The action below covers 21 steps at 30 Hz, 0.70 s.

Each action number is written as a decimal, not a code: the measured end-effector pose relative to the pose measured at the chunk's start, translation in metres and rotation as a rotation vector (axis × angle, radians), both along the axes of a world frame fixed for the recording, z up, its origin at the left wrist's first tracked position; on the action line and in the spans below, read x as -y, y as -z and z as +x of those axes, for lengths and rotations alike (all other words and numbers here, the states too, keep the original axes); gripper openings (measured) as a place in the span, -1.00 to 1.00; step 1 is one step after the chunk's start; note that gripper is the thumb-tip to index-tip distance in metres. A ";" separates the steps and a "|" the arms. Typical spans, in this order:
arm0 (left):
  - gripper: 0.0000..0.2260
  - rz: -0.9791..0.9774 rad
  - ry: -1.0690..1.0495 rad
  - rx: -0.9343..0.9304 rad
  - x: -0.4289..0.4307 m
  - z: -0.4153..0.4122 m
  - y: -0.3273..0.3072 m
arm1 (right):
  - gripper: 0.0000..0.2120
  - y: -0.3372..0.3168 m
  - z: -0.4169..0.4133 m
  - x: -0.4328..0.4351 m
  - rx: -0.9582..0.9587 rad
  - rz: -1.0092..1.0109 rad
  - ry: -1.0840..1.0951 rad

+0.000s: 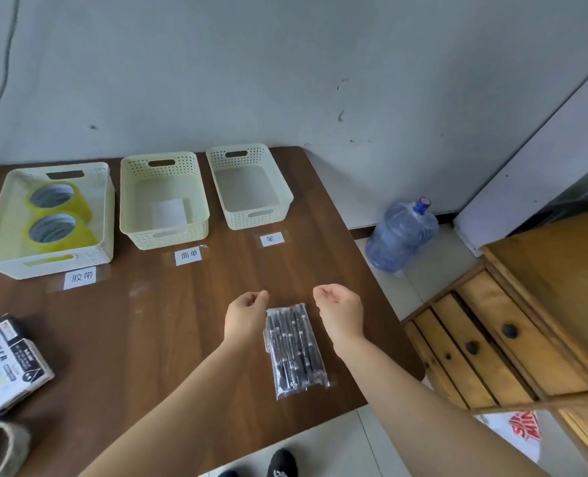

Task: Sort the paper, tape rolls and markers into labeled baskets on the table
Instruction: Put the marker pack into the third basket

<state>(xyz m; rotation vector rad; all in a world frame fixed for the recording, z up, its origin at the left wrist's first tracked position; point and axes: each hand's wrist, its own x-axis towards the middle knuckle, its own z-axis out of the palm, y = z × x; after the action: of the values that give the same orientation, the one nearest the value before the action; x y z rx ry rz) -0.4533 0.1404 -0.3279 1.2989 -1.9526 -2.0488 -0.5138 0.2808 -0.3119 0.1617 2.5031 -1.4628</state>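
Marker pack (294,351): probably light, stiff, slippery film; best taken across middle. Left grip (246,313), right grip (341,311): loosely curled, empty.

A pale grey, scuffed wall (285,63) stood behind the dark wood-grain table (141,339), with a thin cable (3,80) running down its left side. On the light tiled floor (413,290) lay a blue water bottle (401,235), near a wooden chest of drawers (492,346) with dark knobs.
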 end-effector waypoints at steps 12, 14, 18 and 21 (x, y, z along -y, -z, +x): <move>-0.84 0.026 0.082 0.159 -0.024 0.031 0.042 | -0.77 0.045 0.041 -0.027 0.168 0.127 0.000; -0.75 0.033 0.109 0.190 -0.029 0.034 0.047 | -0.74 0.051 0.045 -0.029 0.214 0.132 -0.012; -0.63 0.068 0.140 0.235 -0.036 0.036 0.053 | -0.67 0.062 0.047 -0.031 0.288 0.166 -0.030; -0.64 0.111 0.128 0.237 -0.038 0.035 0.055 | -0.71 0.070 0.046 -0.031 0.327 0.168 -0.043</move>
<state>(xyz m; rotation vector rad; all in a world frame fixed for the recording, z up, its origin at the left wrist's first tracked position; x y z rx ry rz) -0.4185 0.1787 -0.3824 1.5427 -2.0928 -2.1797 -0.4674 0.3117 -0.3822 0.3440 2.3406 -1.1056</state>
